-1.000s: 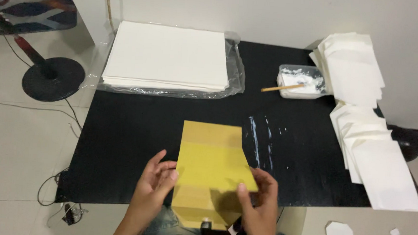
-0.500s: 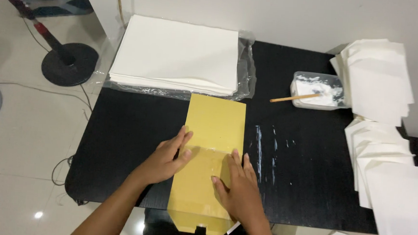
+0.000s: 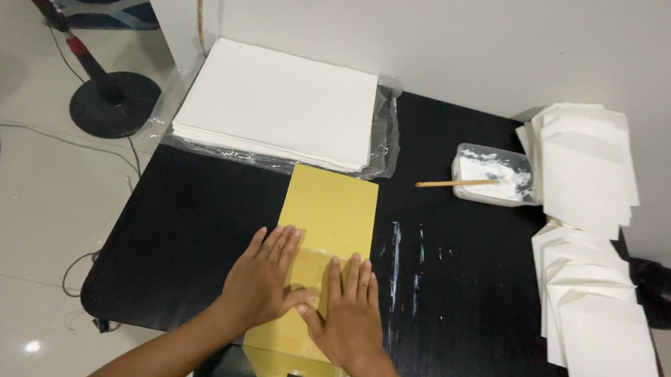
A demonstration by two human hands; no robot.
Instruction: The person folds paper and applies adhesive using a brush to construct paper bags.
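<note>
Both hands flat, palms down on the yellow paper sheet [image 3: 325, 234], which lies lengthwise on the black table [image 3: 185, 234], near edge overhanging toward the person. Left hand [image 3: 264, 277] and right hand [image 3: 351, 314] side by side, thumbs touching, fingers extended and slightly spread, gripping nothing. White paper stack [image 3: 278, 103] in plastic wrap just beyond the sheet. Glue tub [image 3: 495, 175] with stick [image 3: 448, 184] to the right; folded white envelopes [image 3: 587, 258] along the right edge.

yellow folded paper bag [image 3: 332, 212] | lying flat, lengthwise | near edge of black table [image 3: 193, 226]
</note>
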